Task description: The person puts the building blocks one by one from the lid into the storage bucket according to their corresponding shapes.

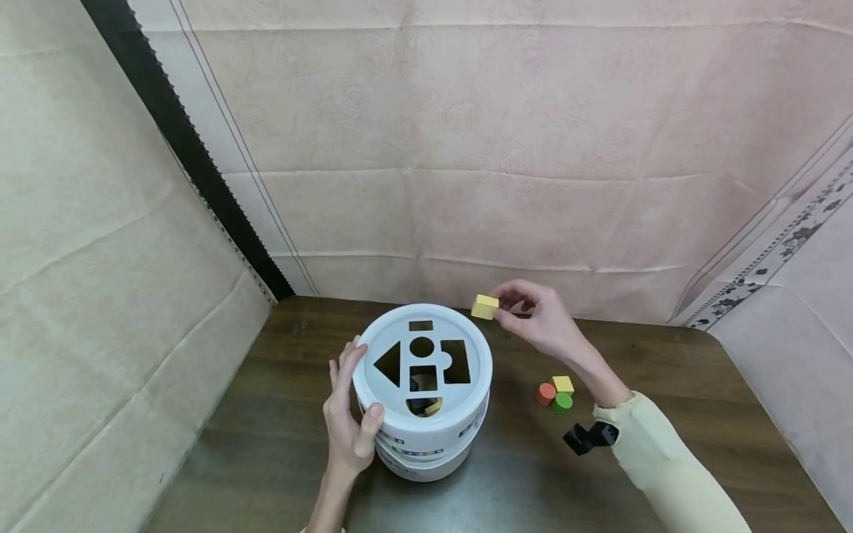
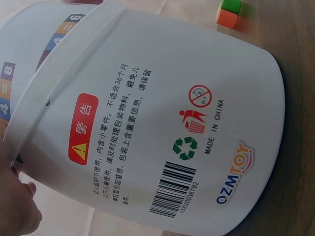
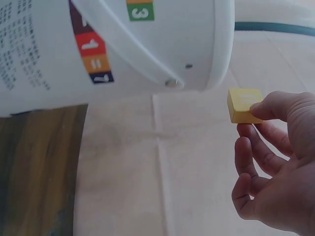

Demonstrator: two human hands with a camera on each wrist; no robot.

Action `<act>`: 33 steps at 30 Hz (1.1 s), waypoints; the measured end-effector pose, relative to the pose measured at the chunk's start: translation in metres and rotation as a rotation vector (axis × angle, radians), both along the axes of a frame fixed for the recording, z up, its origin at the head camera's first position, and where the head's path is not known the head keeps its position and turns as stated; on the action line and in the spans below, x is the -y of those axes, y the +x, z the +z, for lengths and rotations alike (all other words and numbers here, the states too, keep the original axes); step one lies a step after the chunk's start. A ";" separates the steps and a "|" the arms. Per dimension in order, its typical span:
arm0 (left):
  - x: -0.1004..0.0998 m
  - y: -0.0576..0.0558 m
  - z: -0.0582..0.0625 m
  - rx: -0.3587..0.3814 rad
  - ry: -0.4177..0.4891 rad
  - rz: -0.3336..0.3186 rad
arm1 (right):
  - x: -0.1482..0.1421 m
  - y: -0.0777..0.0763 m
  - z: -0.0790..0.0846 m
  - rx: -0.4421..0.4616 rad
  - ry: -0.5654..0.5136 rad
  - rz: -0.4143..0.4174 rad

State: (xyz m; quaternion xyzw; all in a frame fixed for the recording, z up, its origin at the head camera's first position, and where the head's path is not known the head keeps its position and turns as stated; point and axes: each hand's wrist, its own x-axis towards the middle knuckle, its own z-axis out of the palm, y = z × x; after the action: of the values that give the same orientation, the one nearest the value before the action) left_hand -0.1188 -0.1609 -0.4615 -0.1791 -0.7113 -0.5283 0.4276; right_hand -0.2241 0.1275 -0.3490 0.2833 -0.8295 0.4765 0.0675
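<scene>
In the head view a white lidded bucket (image 1: 423, 444) stands upright on the table, its lid (image 1: 384, 331) pierced by shaped holes. My left hand (image 1: 349, 426) holds the bucket's left side, thumb and fingers spread around the lid's rim; the left wrist view shows little of this hand (image 2: 17, 204). Beyond the lid's right edge, my right hand (image 1: 536, 318) pinches a yellow block (image 1: 484, 306) between thumb and fingers, above the table. The right wrist view has this yellow block (image 3: 244, 104) apart from the bucket (image 3: 162, 44). Through the lower holes, something yellow shows inside.
A red cylinder (image 1: 545, 394), a green cylinder (image 1: 563, 403) and another yellow block (image 1: 563, 384) sit grouped on the wooden table (image 1: 526, 474), right of the bucket. Cloth walls (image 1: 466, 148) stand behind and at both sides. A black camera (image 1: 589, 437) is on the right wrist.
</scene>
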 end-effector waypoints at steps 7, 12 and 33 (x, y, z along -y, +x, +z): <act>0.001 0.000 0.000 0.000 -0.001 0.003 | 0.022 -0.003 0.006 -0.009 0.013 0.045; 0.001 0.000 0.000 -0.002 -0.001 -0.001 | 0.038 -0.007 0.007 -0.035 0.030 0.085; 0.001 0.001 0.000 0.006 0.007 -0.012 | 0.078 -0.012 -0.003 -0.053 0.071 0.192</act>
State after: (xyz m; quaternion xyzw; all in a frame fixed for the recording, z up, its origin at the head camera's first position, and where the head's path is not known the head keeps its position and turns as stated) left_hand -0.1181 -0.1615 -0.4615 -0.1805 -0.7098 -0.5337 0.4228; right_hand -0.2364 0.0498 -0.3518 0.3762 -0.8129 0.4433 0.0332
